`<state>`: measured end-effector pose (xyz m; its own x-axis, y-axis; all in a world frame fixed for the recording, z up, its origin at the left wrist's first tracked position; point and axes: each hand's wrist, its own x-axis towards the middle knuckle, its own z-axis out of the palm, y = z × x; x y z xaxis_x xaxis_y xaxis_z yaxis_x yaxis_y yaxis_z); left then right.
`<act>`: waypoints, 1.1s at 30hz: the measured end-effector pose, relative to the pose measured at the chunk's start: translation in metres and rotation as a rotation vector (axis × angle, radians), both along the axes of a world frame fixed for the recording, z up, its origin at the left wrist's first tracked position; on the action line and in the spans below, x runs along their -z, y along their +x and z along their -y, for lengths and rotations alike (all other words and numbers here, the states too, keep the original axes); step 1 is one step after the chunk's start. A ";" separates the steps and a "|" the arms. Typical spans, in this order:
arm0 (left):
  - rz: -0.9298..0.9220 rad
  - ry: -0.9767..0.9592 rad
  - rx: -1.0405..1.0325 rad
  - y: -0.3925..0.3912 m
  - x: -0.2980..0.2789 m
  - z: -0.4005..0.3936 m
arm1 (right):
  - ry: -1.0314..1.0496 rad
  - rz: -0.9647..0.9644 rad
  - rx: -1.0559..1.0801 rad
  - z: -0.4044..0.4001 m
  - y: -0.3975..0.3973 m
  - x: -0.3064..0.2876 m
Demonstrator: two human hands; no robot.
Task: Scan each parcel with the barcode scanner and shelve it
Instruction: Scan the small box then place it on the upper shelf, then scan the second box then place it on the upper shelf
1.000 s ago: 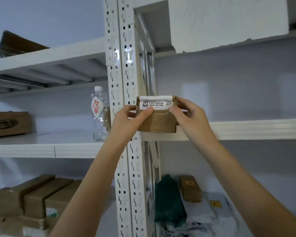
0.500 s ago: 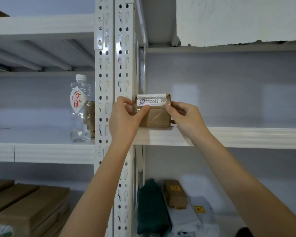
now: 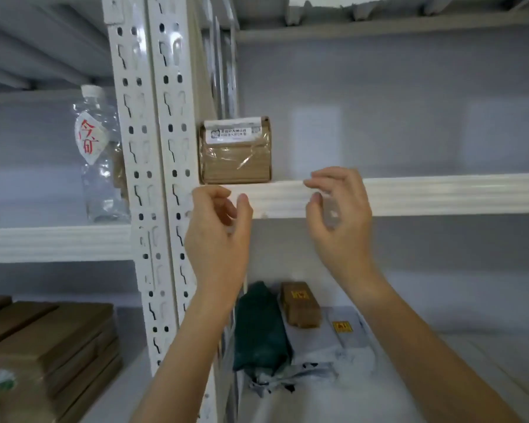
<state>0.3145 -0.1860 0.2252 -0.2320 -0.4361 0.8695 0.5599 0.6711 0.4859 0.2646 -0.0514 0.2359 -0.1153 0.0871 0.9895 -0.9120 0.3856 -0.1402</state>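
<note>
The brown parcel [image 3: 235, 151] stood on the shelf [image 3: 409, 195], snug against the white post [image 3: 153, 148] so it would not tip. Your left hand [image 3: 217, 230] and right hand [image 3: 338, 215] hung just below it, fingers loose, holding nothing.

I see my left hand [image 3: 219, 227] and right hand [image 3: 338, 215] raised mid-frame, palms facing each other, fingers [image 3: 318, 178] loosely curled, holding nothing, forearms rising from the bottom edge.

Brown parcel [image 3: 235, 157], white label [image 3: 231, 133]; white shelf [image 3: 409, 195]; dark-green bag [image 3: 258, 328].
</note>
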 end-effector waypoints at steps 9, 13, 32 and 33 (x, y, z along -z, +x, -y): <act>0.904 -0.262 0.026 -0.079 0.166 -0.043 | 0.235 1.109 0.014 -0.043 -0.066 0.187; 1.087 -0.219 0.041 -0.096 0.207 -0.048 | 0.324 1.317 -0.076 -0.059 -0.075 0.230; 1.189 -0.275 -0.123 -0.269 0.230 -0.053 | 0.376 1.482 0.007 -0.023 -0.238 0.248; 1.184 -0.270 -0.149 -0.273 0.230 -0.055 | 0.377 1.480 0.008 -0.021 -0.243 0.251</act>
